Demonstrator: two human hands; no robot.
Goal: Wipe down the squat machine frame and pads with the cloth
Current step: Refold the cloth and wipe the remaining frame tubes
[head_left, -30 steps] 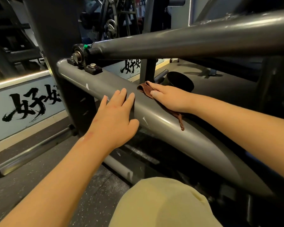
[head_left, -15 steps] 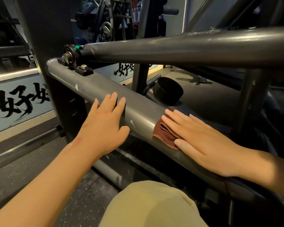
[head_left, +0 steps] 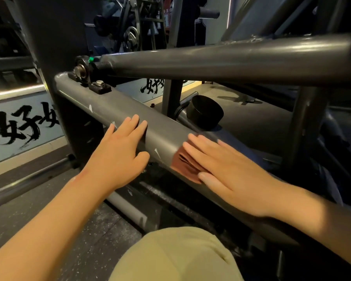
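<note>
A thick grey frame tube (head_left: 118, 106) of the squat machine slopes from upper left down to lower right. My right hand (head_left: 229, 171) lies flat with straight fingers on a folded brown cloth (head_left: 185, 165), pressing it against the tube's near side. Only the cloth's left edge shows beyond my fingers. My left hand (head_left: 118, 157) rests flat on the same tube a little to the left, fingers straight, thumb spread below. A second grey tube (head_left: 231, 59) runs above, ending at a bolted bearing (head_left: 83, 69).
A black round rubber stop (head_left: 205, 113) sits behind the lower tube. A dark upright post (head_left: 55, 47) stands at the left, a steel bar (head_left: 28, 181) lies low along the rubber floor. My knee in beige fabric (head_left: 174, 256) fills the bottom middle. A lettered wall panel (head_left: 18, 126) is at left.
My right hand slid the cloth down the tube from its upper side toward me and to the right, then stayed about there. My left hand kept its place on the tube.
</note>
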